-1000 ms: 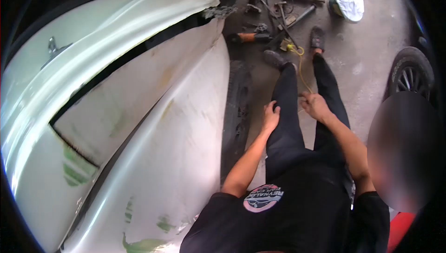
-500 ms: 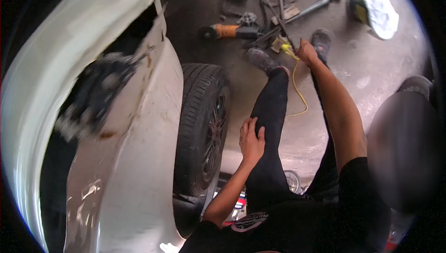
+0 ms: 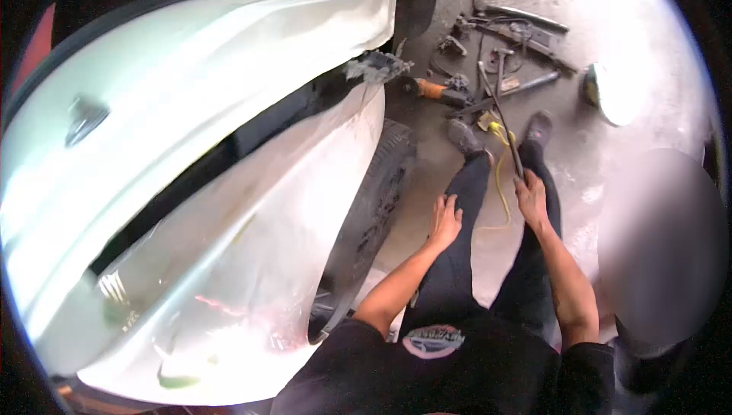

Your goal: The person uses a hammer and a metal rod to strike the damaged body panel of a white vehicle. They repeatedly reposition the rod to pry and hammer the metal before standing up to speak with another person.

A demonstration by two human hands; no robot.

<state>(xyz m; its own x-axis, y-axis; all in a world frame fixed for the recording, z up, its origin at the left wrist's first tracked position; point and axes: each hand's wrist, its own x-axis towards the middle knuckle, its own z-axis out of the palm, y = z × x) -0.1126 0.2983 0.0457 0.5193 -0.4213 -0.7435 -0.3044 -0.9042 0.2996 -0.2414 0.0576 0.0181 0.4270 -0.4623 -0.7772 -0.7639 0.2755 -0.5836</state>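
My right hand (image 3: 531, 195) is wrapped round the lower end of a long, thin dark metal bar (image 3: 507, 127), which slants up and left over the tools on the floor. My left hand (image 3: 446, 222) rests on my thigh, its fingers spread and holding nothing. Near my feet lie a yellow plug and cord (image 3: 499, 132), an orange and black power tool (image 3: 433, 90) and a hammer (image 3: 499, 68).
A white car body panel (image 3: 252, 247) with a dark gap fills the left side, its tire (image 3: 377, 194) beside my legs. Metal parts and bars (image 3: 526, 14) lie beyond my feet. A container (image 3: 608, 96) stands at the right. Another person (image 3: 648, 354) is close at right.
My right hand has come back toward my body with the bar, lifted off the floor pile. My left hand stays on my leg. The view has shifted, showing more of the car.
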